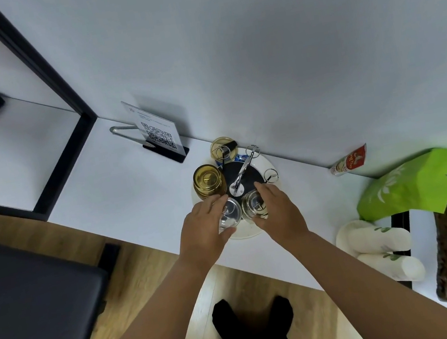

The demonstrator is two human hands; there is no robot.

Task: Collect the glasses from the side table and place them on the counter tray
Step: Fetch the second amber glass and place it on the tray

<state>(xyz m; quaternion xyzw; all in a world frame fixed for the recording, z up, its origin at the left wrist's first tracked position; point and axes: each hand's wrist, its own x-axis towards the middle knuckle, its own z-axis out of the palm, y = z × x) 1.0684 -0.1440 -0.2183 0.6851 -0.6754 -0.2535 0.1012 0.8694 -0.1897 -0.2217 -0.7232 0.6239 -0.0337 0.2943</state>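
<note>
We see the left hand (204, 227) grip one clear glass (229, 212) and the right hand (277, 209) grip another clear glass (254, 205), both at the near edge of the round tray (245, 235) on the white desk (118, 187).

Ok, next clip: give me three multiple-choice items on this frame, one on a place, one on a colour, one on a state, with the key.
1. Where do the two clear glasses sit?
A. on the round white tray
B. on the floor
C. on the dark bench

2. What colour is the bag at the right?
A. red
B. green
C. blue

3. What are the hands doing?
A. hanging idle
B. each holding a glass
C. both lifting the sign

Key:
1 A: the left glass and right glass stand at the near rim of the tray.
2 B: the bag is bright green.
3 B: the left hand and right hand each curl round a glass.
</note>
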